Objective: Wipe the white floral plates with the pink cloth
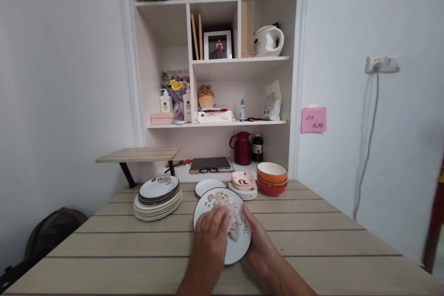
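My right hand (261, 246) grips the right rim of a white plate (233, 253) with a dark edge and a brown floral print, its face tilted toward me. Bunched under the fingers of my left hand (211, 231) is a pale pink cloth (233, 222), pressed on the plate's face. Part of the cloth is hidden by those fingers. Just behind the held plate, a plain white plate (208, 186) lies on the table. To the left stands a stack of plates (158, 199), the upper ones dark-rimmed and floral.
Small white dishes (245, 189) with a pink strawberry bowl (243, 179) on top sit behind the held plate. Orange and red bowls (272, 179) are stacked to their right. A small raised shelf (138, 154) stands at the table's back left. A red jug (242, 149) is in the alcove.
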Action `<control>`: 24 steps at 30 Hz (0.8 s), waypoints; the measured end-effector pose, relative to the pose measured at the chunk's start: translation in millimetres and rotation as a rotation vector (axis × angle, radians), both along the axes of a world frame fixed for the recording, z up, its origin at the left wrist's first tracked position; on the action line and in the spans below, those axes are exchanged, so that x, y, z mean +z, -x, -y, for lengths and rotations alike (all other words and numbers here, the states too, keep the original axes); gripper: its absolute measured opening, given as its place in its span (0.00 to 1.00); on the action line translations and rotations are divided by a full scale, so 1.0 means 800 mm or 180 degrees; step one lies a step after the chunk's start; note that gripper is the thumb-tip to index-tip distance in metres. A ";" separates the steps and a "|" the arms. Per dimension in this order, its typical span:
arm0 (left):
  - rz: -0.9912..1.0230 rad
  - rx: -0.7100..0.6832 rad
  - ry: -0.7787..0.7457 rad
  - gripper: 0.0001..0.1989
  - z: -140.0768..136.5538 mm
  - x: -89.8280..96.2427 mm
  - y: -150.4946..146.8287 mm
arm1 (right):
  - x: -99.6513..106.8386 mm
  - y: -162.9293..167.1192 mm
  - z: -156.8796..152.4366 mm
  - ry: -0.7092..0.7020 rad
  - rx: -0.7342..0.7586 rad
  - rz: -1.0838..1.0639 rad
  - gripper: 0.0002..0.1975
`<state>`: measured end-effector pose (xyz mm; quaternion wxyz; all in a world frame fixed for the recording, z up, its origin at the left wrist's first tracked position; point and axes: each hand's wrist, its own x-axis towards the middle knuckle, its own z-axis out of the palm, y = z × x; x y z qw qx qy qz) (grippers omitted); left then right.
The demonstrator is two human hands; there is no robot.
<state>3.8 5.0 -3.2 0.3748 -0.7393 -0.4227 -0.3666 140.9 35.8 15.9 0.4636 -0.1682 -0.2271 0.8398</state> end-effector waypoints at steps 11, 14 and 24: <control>0.0205 0.0452 -0.0007 0.19 -0.012 -0.001 0.015 | -0.005 0.014 0.012 0.0154 0.0055 0.0171 0.29; 0.0115 0.0182 0.0126 0.23 -0.013 -0.002 0.009 | -0.009 0.011 0.005 0.0197 0.0096 -0.0071 0.29; 0.0150 -0.0287 0.0073 0.17 -0.013 -0.012 -0.007 | 0.005 -0.025 -0.018 -0.0057 -0.0138 -0.0356 0.29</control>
